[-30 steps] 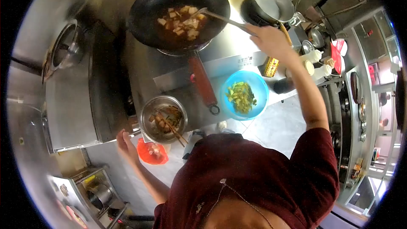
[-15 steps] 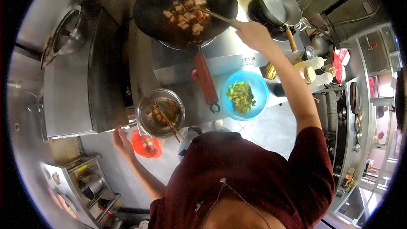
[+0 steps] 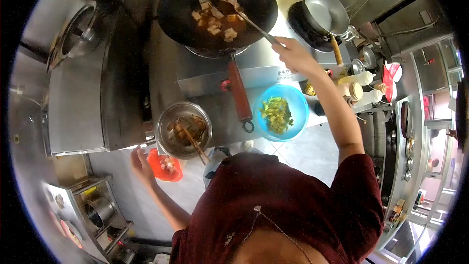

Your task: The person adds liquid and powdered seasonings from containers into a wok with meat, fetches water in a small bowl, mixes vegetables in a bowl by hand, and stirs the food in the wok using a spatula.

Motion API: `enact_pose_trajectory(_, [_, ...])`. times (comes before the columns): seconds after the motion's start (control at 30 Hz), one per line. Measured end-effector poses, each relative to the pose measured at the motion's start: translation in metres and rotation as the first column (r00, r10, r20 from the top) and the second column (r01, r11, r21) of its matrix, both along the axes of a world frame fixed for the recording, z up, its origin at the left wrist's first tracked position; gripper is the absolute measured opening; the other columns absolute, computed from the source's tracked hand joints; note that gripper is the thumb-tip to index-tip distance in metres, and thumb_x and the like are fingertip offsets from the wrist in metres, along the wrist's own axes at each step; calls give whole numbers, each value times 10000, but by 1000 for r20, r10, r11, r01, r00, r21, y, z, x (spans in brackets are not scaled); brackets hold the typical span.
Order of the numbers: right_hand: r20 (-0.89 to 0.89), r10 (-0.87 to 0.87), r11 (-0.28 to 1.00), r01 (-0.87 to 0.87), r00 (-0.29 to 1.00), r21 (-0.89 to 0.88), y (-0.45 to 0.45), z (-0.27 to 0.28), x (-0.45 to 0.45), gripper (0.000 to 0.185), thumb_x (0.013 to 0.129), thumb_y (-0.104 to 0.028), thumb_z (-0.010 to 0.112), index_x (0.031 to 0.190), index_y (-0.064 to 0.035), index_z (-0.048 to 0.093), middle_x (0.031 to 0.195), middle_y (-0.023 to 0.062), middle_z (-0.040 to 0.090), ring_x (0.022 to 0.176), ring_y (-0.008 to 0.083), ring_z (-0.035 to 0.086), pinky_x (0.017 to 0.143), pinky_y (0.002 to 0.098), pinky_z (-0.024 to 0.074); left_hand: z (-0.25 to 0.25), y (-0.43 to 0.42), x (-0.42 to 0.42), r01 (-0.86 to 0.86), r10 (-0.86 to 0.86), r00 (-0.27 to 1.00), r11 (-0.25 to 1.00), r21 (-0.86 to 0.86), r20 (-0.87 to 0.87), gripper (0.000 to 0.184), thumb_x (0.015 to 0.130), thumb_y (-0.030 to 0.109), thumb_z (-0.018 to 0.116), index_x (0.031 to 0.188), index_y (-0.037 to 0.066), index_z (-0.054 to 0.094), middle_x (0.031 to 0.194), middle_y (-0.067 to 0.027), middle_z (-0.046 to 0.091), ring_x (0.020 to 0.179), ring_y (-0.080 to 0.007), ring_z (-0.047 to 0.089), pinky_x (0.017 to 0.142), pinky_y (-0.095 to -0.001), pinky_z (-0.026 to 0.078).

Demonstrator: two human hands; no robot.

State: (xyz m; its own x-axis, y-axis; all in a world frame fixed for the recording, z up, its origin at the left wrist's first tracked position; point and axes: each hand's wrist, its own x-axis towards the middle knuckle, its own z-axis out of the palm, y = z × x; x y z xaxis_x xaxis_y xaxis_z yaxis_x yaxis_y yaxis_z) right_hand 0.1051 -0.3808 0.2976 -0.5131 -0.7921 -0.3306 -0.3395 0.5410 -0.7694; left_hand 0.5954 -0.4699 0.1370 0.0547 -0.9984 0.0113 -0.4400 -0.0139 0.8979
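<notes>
My right hand (image 3: 296, 57) grips the handle of a cooking spatula (image 3: 258, 27), whose head is partly lost among the food. That end rests inside a large black wok (image 3: 171, 17) holding pale chunks of food (image 3: 215, 29) in brown sauce. The wok's long reddish-brown handle (image 3: 237, 90) points toward my body. My left hand (image 3: 141, 164) hangs by the counter's left front edge with loose fingers and holds nothing. Near it are a red plastic bag (image 3: 163, 166) with pale pieces inside, lower down, and a steel bowl (image 3: 160, 139) with chopsticks (image 3: 194, 143) and brown food.
A blue bowl (image 3: 304, 122) of chopped green vegetables (image 3: 277, 115) stands right of the wok handle. A smaller pan (image 3: 325, 10) with a wooden handle sits at the back right. Several squeeze bottles (image 3: 359, 79) stand beyond my right forearm. A metal cabinet (image 3: 78, 112) borders the left side.
My right hand has shifted slightly right and down with the spatula, its handle now steeper. Food in the wok has spread, with more sauce showing. My left hand stays nearly in place.
</notes>
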Motion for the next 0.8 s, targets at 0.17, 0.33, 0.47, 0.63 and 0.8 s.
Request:
enact_pose_trajectory(0.17, [31, -5, 999, 6, 999, -32, -13, 12, 1, 306, 848, -204, 467, 1087, -14, 498, 534, 19, 430, 341, 99, 375, 310, 256, 315, 7, -10, -12, 41, -44, 997, 998, -56, -56, 271, 886, 202, 455, 1030, -8, 546, 866, -61, 575, 734, -125, 510, 671, -253, 424])
enact_pose_trajectory(0.33, [-143, -5, 1000, 8, 990, 21, -42, -7, -7, 307, 830, -243, 463, 1020, -10, 526, 532, 72, 489, 397, 174, 460, 372, 308, 377, 4, -8, -4, 52, -53, 997, 998, -36, -53, 258, 884, 194, 453, 1019, -5, 548, 862, -54, 569, 740, -124, 503, 680, -254, 420])
enact_pose_trajectory(0.47, [-500, 215, 971, -239, 839, 17, -23, 14, -16, 301, 802, -227, 474, 1026, -31, 521, 709, 179, 591, 650, 348, 561, 636, 403, 451, -11, -8, 17, -2, -2, 994, 999, -38, -108, 262, 881, 196, 458, 1025, -2, 552, 867, -61, 574, 743, -127, 508, 681, -256, 420])
enact_pose_trajectory(0.63, [-738, 273, 955, -264, 617, 133, -42, -18, -10, 284, 804, -222, 474, 1033, -67, 541, 844, 187, 608, 796, 364, 584, 698, 453, 471, 3, -9, 6, 23, -19, 997, 999, 48, -79, 308, 892, 253, 475, 1054, 1, 545, 924, -70, 584, 854, -144, 536, 753, -276, 437])
enact_pose_trajectory(0.8, [-773, 312, 950, -208, 552, 234, -45, 14, 3, 346, 812, -210, 457, 1126, -67, 489, 789, 220, 597, 766, 374, 582, 662, 464, 468, 4, -12, -13, -1, 0, 993, 1000, -6, -120, 260, 884, 192, 467, 1018, -14, 554, 884, -59, 583, 782, -126, 538, 687, -249, 444])
